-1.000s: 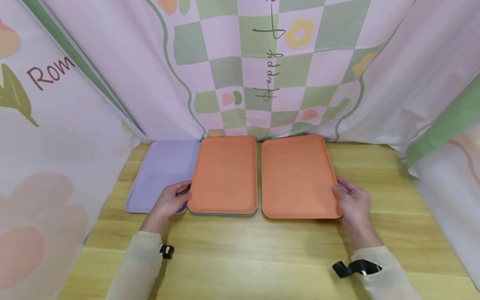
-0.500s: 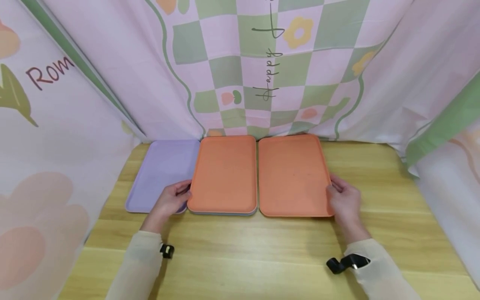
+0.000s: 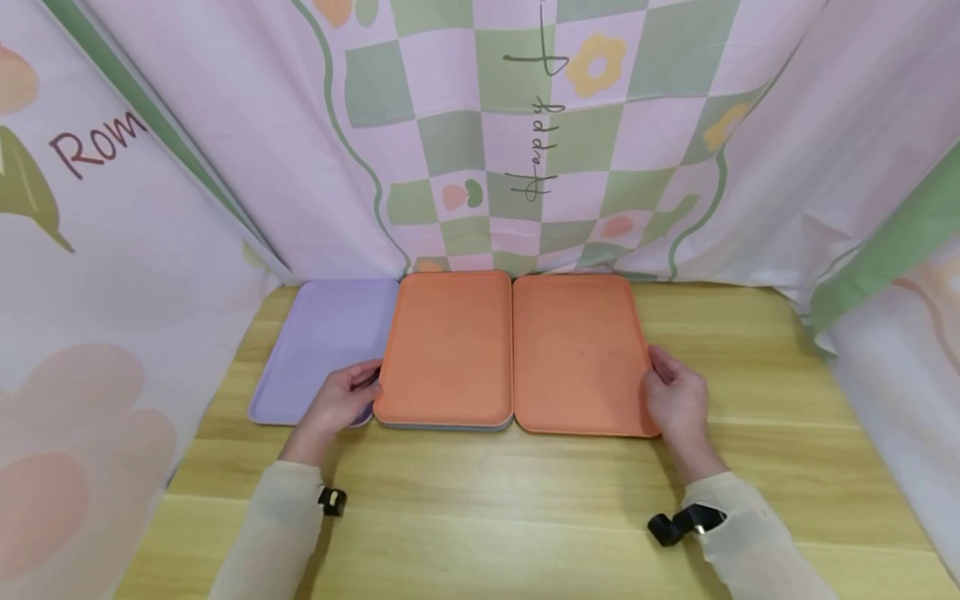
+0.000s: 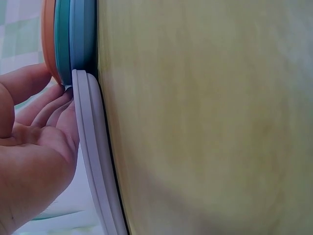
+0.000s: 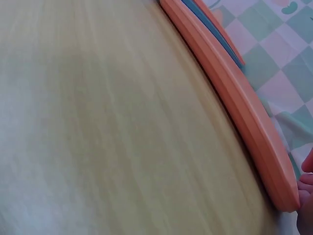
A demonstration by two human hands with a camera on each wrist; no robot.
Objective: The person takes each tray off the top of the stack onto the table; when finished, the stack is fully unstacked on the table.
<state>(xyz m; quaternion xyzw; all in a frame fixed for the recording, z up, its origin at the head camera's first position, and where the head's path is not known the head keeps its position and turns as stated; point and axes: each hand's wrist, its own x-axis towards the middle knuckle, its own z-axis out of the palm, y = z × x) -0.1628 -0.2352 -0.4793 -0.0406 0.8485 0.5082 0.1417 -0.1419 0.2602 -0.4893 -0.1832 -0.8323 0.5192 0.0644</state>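
Observation:
Two orange trays lie side by side in the head view. The left orange tray (image 3: 446,346) tops a stack, above a green tray (image 4: 62,39) and a blue tray (image 4: 82,36). My left hand (image 3: 345,404) reaches over a purple tray (image 3: 322,350), its thumb and fingertips touching the stack's left edge with the fingers fairly straight. My right hand (image 3: 678,400) holds the right orange tray (image 3: 577,354) by its right edge, thumb at the rim. In the right wrist view only part of that hand shows, at the tray's end. The two orange trays' inner edges meet.
The trays sit on a wooden table (image 3: 480,517), their far edges close to a checked curtain (image 3: 517,150). A flower-patterned curtain (image 3: 112,292) borders the left side, and a pale curtain (image 3: 885,375) borders the right.
My right hand has slid the right orange tray leftward against the stack and straightened it, closing the gap between them. My left hand has stayed at the stack's left edge.

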